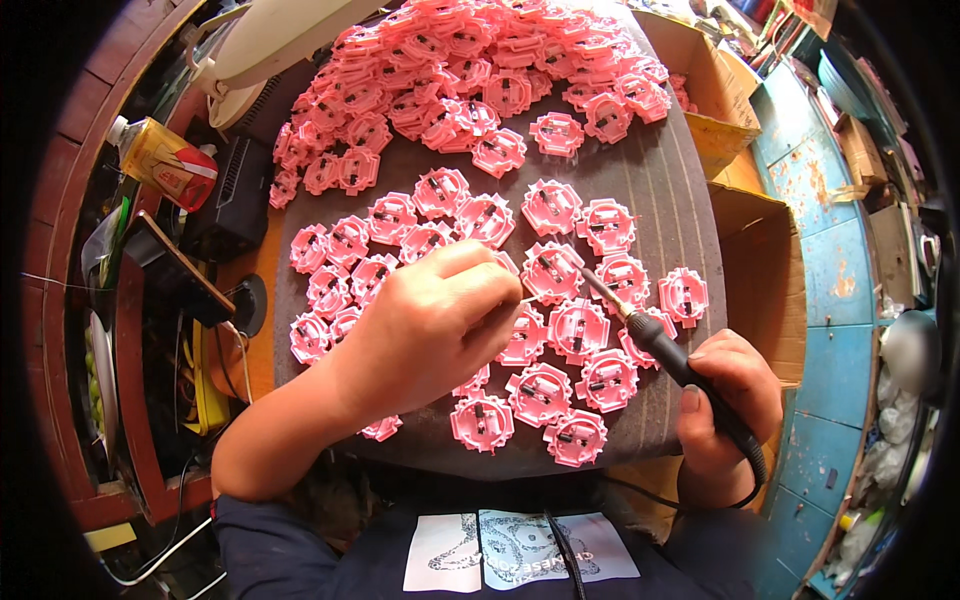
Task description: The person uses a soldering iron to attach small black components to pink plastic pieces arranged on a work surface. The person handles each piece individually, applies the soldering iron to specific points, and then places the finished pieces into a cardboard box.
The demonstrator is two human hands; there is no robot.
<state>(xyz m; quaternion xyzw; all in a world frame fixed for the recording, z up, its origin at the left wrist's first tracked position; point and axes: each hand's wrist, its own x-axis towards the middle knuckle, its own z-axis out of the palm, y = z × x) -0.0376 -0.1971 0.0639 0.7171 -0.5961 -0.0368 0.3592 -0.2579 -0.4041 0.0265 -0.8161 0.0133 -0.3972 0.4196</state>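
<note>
With the right hand (728, 395) gripping the black-handled soldering iron (655, 335) and the left hand (435, 325) pinched closed on thin solder wire just beside the round pink plastic part (552, 272), the hot tip could slip and melt it.

Looked like a small, crowded assembly workshop. Showed a dark ribbed work mat (660, 190) strewn with dozens of identical pink plastic parts (470, 90), some heaped at the far end, some laid out flat. Had a soldering iron (660, 345) gripped in the right hand (730, 400) over them. Was hemmed in by open cardboard boxes (760, 270), tangled cables (200, 380) and a drink bottle (165, 160) on a worn wooden bench (70, 130), with chipped blue cabinets (830, 250) alongside.
</note>
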